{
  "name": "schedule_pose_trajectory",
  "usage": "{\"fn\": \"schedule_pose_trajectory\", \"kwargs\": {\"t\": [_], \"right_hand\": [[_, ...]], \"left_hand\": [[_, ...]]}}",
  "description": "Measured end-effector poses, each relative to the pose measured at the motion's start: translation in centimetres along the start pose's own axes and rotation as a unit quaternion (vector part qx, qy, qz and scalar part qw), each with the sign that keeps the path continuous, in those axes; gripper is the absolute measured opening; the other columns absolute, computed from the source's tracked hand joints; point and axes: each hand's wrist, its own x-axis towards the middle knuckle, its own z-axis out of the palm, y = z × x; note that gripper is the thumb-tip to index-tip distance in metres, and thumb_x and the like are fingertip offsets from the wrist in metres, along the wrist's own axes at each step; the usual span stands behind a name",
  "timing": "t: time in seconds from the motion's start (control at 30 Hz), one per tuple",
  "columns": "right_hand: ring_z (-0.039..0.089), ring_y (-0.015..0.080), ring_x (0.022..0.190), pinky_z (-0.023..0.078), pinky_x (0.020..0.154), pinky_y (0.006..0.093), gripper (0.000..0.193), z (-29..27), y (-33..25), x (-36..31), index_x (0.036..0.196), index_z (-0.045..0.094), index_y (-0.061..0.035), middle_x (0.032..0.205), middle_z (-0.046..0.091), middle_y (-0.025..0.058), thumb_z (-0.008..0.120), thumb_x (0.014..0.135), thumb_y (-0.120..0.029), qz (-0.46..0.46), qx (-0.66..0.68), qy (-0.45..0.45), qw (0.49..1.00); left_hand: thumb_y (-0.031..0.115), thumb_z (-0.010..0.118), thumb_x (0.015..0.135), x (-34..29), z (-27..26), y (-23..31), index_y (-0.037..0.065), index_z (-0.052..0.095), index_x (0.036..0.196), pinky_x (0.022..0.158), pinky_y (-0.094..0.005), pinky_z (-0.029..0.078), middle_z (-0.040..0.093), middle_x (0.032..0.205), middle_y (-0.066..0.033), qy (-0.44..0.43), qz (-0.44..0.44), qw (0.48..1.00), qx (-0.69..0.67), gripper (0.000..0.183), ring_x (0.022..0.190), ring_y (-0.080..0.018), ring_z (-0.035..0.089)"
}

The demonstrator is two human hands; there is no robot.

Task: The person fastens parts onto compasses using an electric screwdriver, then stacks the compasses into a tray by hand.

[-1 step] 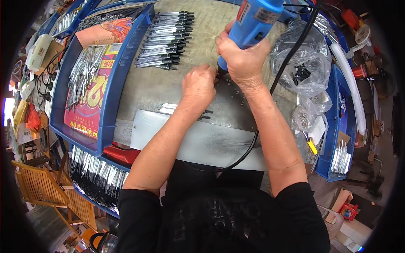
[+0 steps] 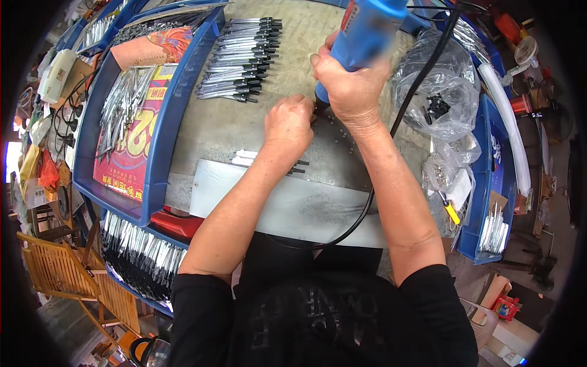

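Observation:
My right hand (image 2: 354,85) is wrapped round the lower body of a blue corded power tool (image 2: 367,33), held upright with its dark nose pointing down at the bench. Close against that nose is my left hand (image 2: 288,125), its fingers closed in a pinch; whatever they hold is hidden. Under my left wrist lie a few slim rods (image 2: 244,158) with pale shafts and black ends. Tiny metal pieces (image 2: 345,137) are scattered on the bench right of the tool's nose. A stack of silver rods with black ends (image 2: 241,58) lies in rows at the far left.
A blue tray (image 2: 160,147) with loose metal rods stands left; another bin of rods (image 2: 140,257) sits below it. Plastic bags (image 2: 437,79) of small parts and a yellow-handled tool (image 2: 452,213) lie right, beside a blue bin (image 2: 471,238). A black cord (image 2: 422,79) crosses my right forearm.

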Motion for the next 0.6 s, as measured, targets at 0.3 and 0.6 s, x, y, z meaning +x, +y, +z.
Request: {"fn": "schedule_pose_trajectory", "kwargs": {"t": [0.3, 0.6], "right_hand": [[0.053, 0.0108, 0.057, 0.044, 0.051, 0.0248, 0.022, -0.7, -2.1, -0.8, 0.083, 0.052, 0.0015, 0.069, 0.055, 0.0043, 0.061, 0.064, 0.000, -0.010, 0.068, 0.000, 0.998], [0.054, 0.0178, 0.057, 0.046, 0.054, 0.0303, 0.027, -4.2, -3.8, -2.0, 0.089, 0.047, 0.0030, 0.071, 0.051, 0.0095, 0.059, 0.064, 0.001, -0.024, 0.143, 0.100, 0.984]], "left_hand": [[0.006, 0.057, 0.071, 0.0, 0.2, -0.4, 0.003, 0.057, 0.074, 0.068, -0.0434, 0.045, 0.057, 0.081, -0.0120, 0.005, 0.032, 0.999, -0.002, 0.004, 0.081, -0.0320, 0.055], [0.011, 0.062, 0.070, -0.2, -1.9, -0.6, 0.002, 0.056, 0.072, 0.064, -0.0416, 0.043, 0.057, 0.074, -0.0126, 0.003, 0.052, 0.999, 0.016, 0.011, 0.075, -0.0321, 0.056]]}}
